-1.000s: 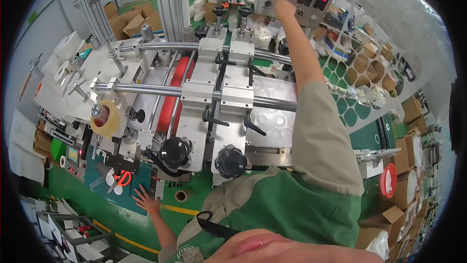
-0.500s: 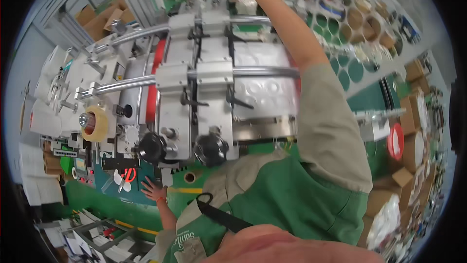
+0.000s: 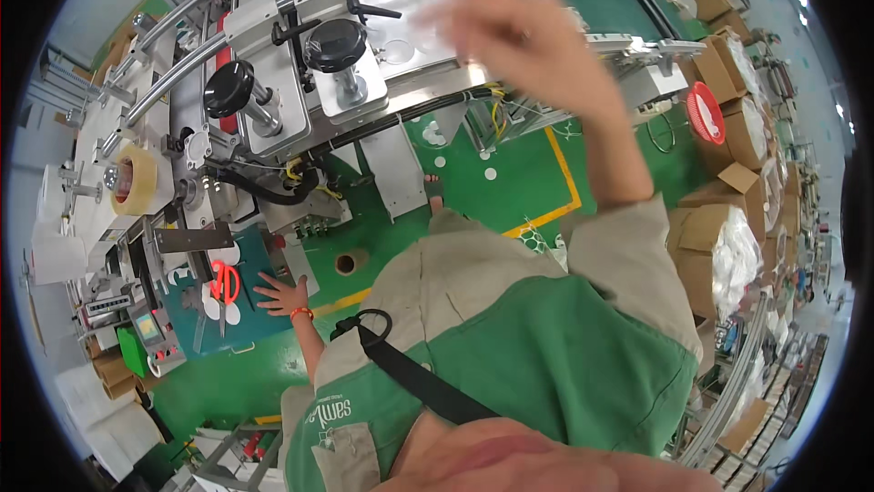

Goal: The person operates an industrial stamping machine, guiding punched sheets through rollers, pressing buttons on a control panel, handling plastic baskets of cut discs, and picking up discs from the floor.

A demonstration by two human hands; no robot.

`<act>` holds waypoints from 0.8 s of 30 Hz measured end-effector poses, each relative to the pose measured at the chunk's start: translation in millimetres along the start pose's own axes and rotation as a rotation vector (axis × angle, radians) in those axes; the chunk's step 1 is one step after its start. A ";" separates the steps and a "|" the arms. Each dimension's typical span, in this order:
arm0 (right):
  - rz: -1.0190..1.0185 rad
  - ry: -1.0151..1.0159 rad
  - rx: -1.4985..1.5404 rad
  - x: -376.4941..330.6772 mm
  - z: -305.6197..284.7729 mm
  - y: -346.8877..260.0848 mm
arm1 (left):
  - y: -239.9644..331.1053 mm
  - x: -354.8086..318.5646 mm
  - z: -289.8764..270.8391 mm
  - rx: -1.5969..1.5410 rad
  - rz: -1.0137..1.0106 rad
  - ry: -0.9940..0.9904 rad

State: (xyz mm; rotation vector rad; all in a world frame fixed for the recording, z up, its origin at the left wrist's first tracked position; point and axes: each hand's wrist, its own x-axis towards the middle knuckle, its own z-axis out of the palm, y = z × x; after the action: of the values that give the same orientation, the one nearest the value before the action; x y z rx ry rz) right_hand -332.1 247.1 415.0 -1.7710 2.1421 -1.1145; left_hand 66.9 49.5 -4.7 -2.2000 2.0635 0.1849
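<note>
My left hand (image 3: 284,295) has its fingers spread at the right edge of a green mat (image 3: 255,251) and holds nothing. Close to it on the mat lie orange-handled scissors (image 3: 224,283) and several small white discs (image 3: 232,314). Smeared by motion, my right hand (image 3: 519,46) hangs over the front right part of a machine; its finger pose and anything in it are unclear. Below and left of that hand runs a pale sheet with round cut-outs (image 3: 398,51). Two black knobs (image 3: 335,46) stand on the machine's front, left of my right hand.
A tape roll (image 3: 137,181) sits on a spindle at the left. On the floor are a cardboard tube (image 3: 346,263) and scattered white discs (image 3: 490,173). Cardboard boxes (image 3: 706,228) and a red basket (image 3: 706,113) line the right side. A control panel (image 3: 150,328) stands lower left.
My right arm has drawn back from the far side of the machine toward me. The view has shifted, showing more floor. My left hand stays spread by the mat.
</note>
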 end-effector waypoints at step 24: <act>0.538 -0.208 -0.136 -343.5 133.0 129.6 | 45.3 -4.4 8.4 0.086 -0.169 0.074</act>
State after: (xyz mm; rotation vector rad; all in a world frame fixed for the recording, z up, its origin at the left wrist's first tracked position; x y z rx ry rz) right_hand -261.1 499.7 125.8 -1.1671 2.3899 -0.6344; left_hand 21.4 52.4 -12.5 -2.3466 1.8691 -0.0012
